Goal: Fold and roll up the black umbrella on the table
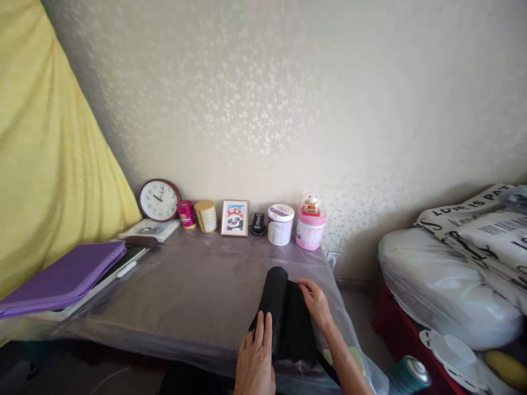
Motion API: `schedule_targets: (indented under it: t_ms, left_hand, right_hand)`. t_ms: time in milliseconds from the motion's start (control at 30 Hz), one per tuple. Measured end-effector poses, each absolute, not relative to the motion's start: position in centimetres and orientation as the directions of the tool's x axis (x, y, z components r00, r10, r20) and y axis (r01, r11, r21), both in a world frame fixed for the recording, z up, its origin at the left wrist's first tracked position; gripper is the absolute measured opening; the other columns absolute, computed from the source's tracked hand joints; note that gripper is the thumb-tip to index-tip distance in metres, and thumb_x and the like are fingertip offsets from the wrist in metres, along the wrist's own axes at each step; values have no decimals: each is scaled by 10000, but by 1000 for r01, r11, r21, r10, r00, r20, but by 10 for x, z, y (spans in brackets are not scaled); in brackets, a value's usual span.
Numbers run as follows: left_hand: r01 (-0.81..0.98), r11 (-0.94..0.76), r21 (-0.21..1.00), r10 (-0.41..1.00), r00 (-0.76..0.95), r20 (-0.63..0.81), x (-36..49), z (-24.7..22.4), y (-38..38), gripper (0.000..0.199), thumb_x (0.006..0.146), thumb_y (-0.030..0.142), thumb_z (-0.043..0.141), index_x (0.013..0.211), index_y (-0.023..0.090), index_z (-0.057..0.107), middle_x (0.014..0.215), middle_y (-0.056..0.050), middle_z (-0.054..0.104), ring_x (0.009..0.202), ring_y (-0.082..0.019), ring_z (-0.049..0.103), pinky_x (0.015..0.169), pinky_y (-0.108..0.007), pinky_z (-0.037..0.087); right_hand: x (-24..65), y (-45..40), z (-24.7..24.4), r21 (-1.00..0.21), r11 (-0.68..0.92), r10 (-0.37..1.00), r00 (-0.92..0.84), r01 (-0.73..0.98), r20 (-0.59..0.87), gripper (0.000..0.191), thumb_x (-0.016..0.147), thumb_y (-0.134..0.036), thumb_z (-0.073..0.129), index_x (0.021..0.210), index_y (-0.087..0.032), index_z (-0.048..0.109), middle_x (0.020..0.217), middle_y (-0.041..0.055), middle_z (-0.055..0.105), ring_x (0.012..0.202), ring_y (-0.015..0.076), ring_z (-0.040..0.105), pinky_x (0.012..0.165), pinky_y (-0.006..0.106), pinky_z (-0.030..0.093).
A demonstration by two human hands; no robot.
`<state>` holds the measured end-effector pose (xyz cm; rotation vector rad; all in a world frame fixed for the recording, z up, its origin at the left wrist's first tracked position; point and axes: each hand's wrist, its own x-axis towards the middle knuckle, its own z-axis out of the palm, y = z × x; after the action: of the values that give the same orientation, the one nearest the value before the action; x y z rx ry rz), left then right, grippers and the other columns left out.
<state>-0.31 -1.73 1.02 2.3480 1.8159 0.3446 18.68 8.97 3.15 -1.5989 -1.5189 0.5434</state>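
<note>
A black rolled bundle (275,296) of smooth, flexible material lies near the right front corner of the table, with a flat part spread out on its right side. My left hand (256,356) rests on the near end of the roll, fingers stretched out and lying flat. With thumb and fingertips, my right hand (316,303) pinches the upper right edge of the flat part. A dark strap-like end (328,368) hangs by my right forearm. What the roll may contain is hidden.
Along the wall stand a clock (160,200), a pink tin (186,214), a yellow-lidded can (206,216), a panda picture frame (235,218) and two tubs, one topped by a cat figurine (312,204). A purple folder (68,274) lies left; a spray can (409,375) stands right.
</note>
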Motion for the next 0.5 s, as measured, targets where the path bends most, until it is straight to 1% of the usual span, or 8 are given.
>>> schedule_targets:
  t_ms: [67, 133, 200, 300, 367, 433, 500]
  left_hand:
    - [949, -230, 214, 972, 215, 94, -3, 14, -17, 936, 569, -5, 403, 1402, 198, 29, 1471, -99, 167, 1050, -250, 512, 881, -402, 402]
    - [963, -192, 187, 980, 177, 91, -2, 19, -17, 942, 581, -1, 421, 1400, 232, 17, 1465, -96, 199, 1066, -272, 508, 861, -419, 411]
    - [965, -153, 213, 988, 149, 37, -2, 24, -18, 931, 599, -3, 424, 1400, 239, 15, 1458, -108, 223, 1082, -270, 516, 838, -390, 434]
    - [938, -115, 327, 989, 140, -54, -5, 31, -17, 898, 625, -17, 401, 1405, 205, 17, 1447, -143, 242, 997, -199, 585, 790, -284, 460]
    - [905, -110, 411, 989, 143, -50, -10, 33, -15, 880, 639, -18, 384, 1408, 201, 15, 1425, -139, 290, 936, -156, 609, 777, -239, 458]
    - [859, -119, 499, 989, 145, -12, -16, 33, -12, 853, 656, 0, 377, 1411, 199, 35, 1375, -117, 373, 952, -142, 599, 793, -219, 449]
    - [798, -119, 591, 991, 129, 25, -25, 34, -10, 814, 660, 32, 390, 1409, 174, 105, 1332, -109, 428, 1045, -148, 555, 853, -216, 425]
  right_hand:
    - [181, 77, 30, -792, 156, 950, 131, 591, 285, 293, 805, -329, 388, 919, -215, 633, 962, 52, 679, 909, 210, 618, 835, 339, 467]
    - [177, 68, 26, -764, 215, 939, 86, 608, 332, 271, 796, -317, 406, 909, -221, 633, 967, 51, 675, 930, 211, 609, 863, 343, 456]
    - [177, 64, 20, -749, 233, 935, 70, 620, 349, 253, 785, -308, 418, 888, -228, 635, 960, 47, 674, 936, 212, 607, 874, 346, 452]
    - [187, 63, 9, -771, 194, 939, 113, 607, 326, 262, 782, -323, 413, 870, -224, 640, 937, 55, 680, 912, 219, 617, 857, 354, 462]
    - [195, 63, 3, -796, 160, 943, 148, 584, 298, 272, 776, -338, 418, 867, -218, 644, 928, 61, 685, 896, 227, 624, 839, 359, 470]
    - [202, 63, -1, -822, 137, 946, 173, 553, 274, 272, 766, -352, 435, 865, -220, 651, 925, 58, 689, 890, 232, 629, 826, 359, 477]
    - [208, 62, -2, -848, 127, 946, 194, 515, 259, 273, 757, -370, 448, 862, -229, 656, 918, 53, 692, 885, 237, 631, 824, 362, 480]
